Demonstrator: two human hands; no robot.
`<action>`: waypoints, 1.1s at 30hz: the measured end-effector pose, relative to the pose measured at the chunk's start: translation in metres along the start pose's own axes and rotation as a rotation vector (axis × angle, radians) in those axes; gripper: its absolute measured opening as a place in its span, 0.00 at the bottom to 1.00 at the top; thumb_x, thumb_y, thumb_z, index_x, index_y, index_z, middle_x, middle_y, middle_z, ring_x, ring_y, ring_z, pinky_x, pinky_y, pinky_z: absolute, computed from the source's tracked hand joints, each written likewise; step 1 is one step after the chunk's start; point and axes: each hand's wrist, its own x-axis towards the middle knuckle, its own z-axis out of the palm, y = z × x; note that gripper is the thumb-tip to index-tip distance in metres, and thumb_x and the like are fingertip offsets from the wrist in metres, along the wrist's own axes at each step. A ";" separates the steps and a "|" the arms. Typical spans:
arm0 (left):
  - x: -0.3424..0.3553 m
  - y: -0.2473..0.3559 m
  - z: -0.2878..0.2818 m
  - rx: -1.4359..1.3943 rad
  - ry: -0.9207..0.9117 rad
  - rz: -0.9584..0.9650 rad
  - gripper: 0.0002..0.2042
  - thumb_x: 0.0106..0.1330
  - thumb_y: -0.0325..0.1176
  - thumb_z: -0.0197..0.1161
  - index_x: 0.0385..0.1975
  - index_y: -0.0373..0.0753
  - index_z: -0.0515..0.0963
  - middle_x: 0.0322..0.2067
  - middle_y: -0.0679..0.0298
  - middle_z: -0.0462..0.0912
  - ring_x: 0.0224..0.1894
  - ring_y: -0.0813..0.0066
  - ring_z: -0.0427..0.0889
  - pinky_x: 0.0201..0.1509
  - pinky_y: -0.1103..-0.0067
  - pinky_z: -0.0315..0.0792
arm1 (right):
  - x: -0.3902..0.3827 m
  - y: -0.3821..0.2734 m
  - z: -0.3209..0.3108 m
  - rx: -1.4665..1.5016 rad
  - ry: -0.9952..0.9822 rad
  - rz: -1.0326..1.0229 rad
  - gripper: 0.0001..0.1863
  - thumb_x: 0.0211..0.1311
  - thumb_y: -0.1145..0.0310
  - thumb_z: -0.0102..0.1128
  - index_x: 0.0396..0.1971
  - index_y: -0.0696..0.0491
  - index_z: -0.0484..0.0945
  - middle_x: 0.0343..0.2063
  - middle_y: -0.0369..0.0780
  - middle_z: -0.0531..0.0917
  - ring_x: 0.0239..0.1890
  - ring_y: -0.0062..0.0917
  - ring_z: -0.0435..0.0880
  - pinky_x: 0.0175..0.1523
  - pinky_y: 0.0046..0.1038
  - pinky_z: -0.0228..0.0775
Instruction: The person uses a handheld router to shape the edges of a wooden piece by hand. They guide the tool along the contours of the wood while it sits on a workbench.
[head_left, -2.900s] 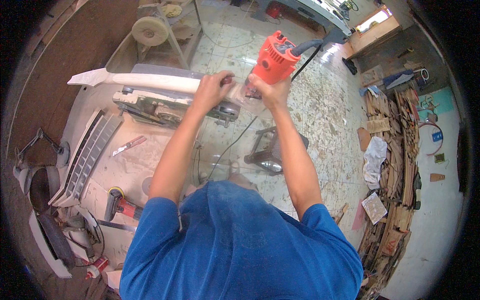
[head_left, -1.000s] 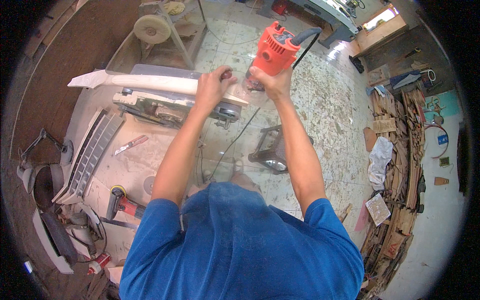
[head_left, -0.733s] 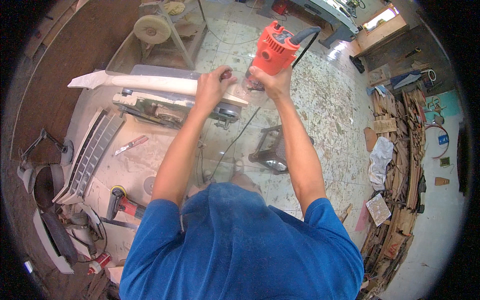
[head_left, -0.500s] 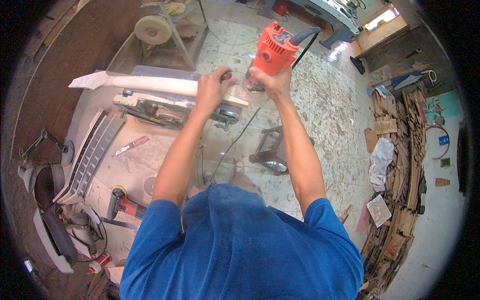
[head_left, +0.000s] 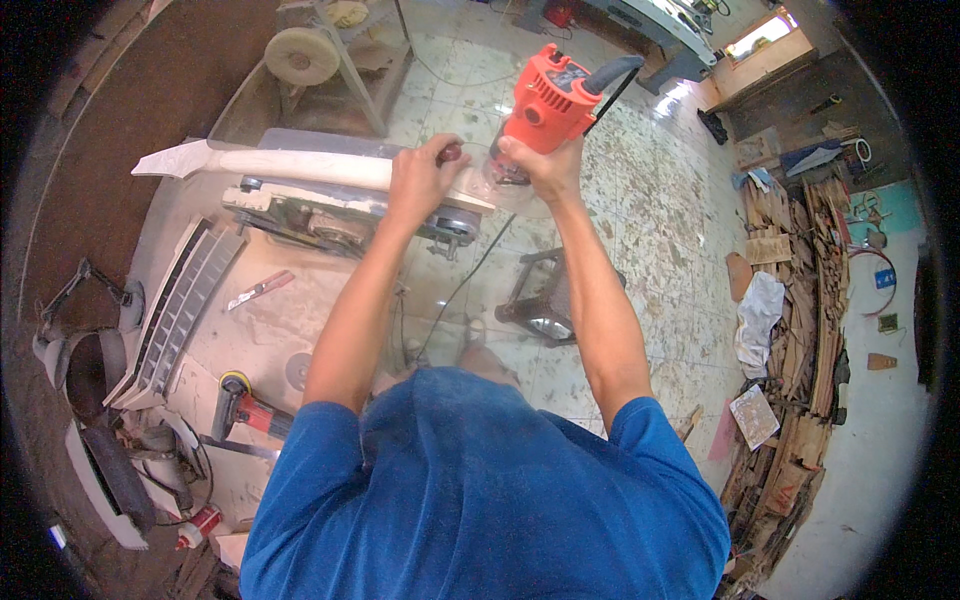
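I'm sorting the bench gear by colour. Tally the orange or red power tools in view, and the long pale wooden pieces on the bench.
Orange trimmer router, held by the right hand: 1
Red-bodied power tool lying on the bench: 1
Long pale wooden piece, under the left hand: 1
Total: 3

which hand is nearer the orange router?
Right. The right hand grips the orange router at its base, touching it. The left hand sits just beside it to the left, on the long pale wooden piece.
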 end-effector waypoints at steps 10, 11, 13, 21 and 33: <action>0.000 -0.009 0.000 -0.026 -0.013 0.051 0.13 0.62 0.38 0.75 0.43 0.39 0.86 0.32 0.52 0.89 0.34 0.55 0.90 0.40 0.67 0.81 | -0.005 -0.007 0.002 0.025 -0.011 0.053 0.22 0.47 0.63 0.80 0.40 0.56 0.82 0.32 0.36 0.87 0.32 0.22 0.87 0.40 0.29 0.81; 0.000 -0.011 0.001 -0.028 -0.009 0.057 0.13 0.62 0.37 0.75 0.43 0.39 0.86 0.32 0.52 0.89 0.34 0.55 0.90 0.40 0.67 0.81 | -0.006 -0.006 0.002 0.023 -0.009 0.048 0.22 0.47 0.64 0.80 0.40 0.56 0.82 0.32 0.36 0.87 0.32 0.22 0.87 0.40 0.29 0.80; 0.000 -0.012 0.002 -0.035 -0.002 0.073 0.13 0.61 0.37 0.75 0.42 0.39 0.87 0.31 0.52 0.89 0.34 0.56 0.90 0.39 0.67 0.81 | -0.008 -0.005 0.001 0.016 -0.003 0.035 0.21 0.48 0.64 0.80 0.40 0.56 0.82 0.32 0.35 0.87 0.32 0.22 0.86 0.40 0.28 0.80; 0.001 -0.014 -0.005 -0.018 -0.066 0.083 0.14 0.60 0.36 0.76 0.43 0.39 0.87 0.31 0.52 0.89 0.33 0.58 0.90 0.39 0.69 0.81 | -0.015 -0.017 0.005 -0.014 0.003 0.020 0.21 0.48 0.66 0.80 0.41 0.56 0.82 0.33 0.35 0.87 0.34 0.20 0.86 0.41 0.28 0.80; 0.002 -0.006 -0.006 -0.061 -0.061 0.031 0.14 0.61 0.37 0.76 0.43 0.37 0.86 0.31 0.52 0.88 0.35 0.52 0.89 0.41 0.66 0.81 | -0.003 -0.009 0.001 -0.036 -0.006 0.005 0.23 0.49 0.62 0.80 0.42 0.56 0.82 0.33 0.35 0.87 0.34 0.21 0.86 0.41 0.28 0.80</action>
